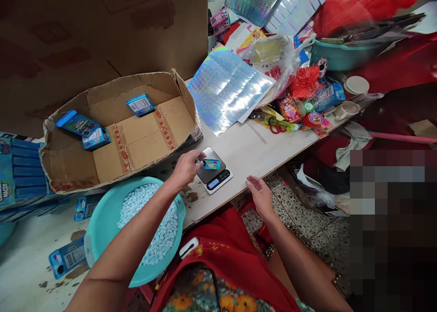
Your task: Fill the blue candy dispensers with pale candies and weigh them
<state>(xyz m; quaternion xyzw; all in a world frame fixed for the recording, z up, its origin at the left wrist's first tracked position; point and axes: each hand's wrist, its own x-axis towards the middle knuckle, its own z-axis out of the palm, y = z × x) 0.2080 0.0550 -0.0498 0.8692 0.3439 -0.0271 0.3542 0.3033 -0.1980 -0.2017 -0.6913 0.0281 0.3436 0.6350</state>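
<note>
Left fingers [197, 155] bunched at blue rectangular packet [212, 164] on black-topped scale [210, 175], grip hidden from me; right fingers [253, 180] half-open, empty.

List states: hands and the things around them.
left hand: fingers at the blue pack, grip unclear
right hand: half open, nothing visible held
blue pack: lying on the scale
scale: display lit, digits unreadable
cardboard box: open, packs inside
teal basin: uncovered, pale pieces inside

We've only got the one head cam, looking forward and down past our apron [221, 225] at the bench [242, 150], pretty close, with our left hand [187, 168] and right hand [261, 196] mid-frame.
</note>
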